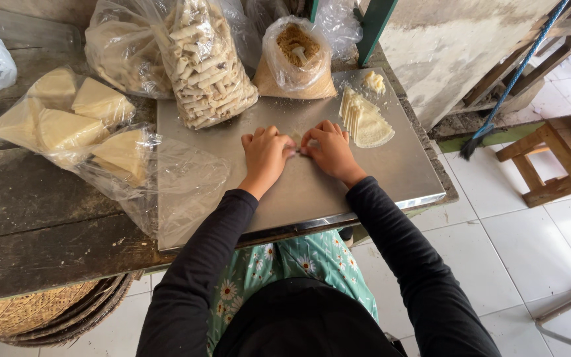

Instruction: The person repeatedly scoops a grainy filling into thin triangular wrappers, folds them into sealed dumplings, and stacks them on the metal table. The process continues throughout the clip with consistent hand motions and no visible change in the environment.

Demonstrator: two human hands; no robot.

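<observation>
My left hand (265, 153) and my right hand (328, 149) lie side by side on a steel board (391, 173), fingers curled around a small pale piece of pastry (297, 139) between them, mostly hidden by the fingers. To the right of my right hand lies a fanned stack of thin triangular pastry sheets (365, 121). A small lump of dough (373, 81) sits beyond it. Behind my hands stands an open bag of brown crumbly filling (296, 58) with a spoon in it.
A clear bag of rolled pastry sticks (203, 61) leans at the board's far left. Bags of folded triangular wrappers (82, 122) lie on the dark wooden table (28, 225). Woven trays (41, 316) sit below, and a wooden stool (553, 162) and a broom (490, 122) stand on the tiled floor.
</observation>
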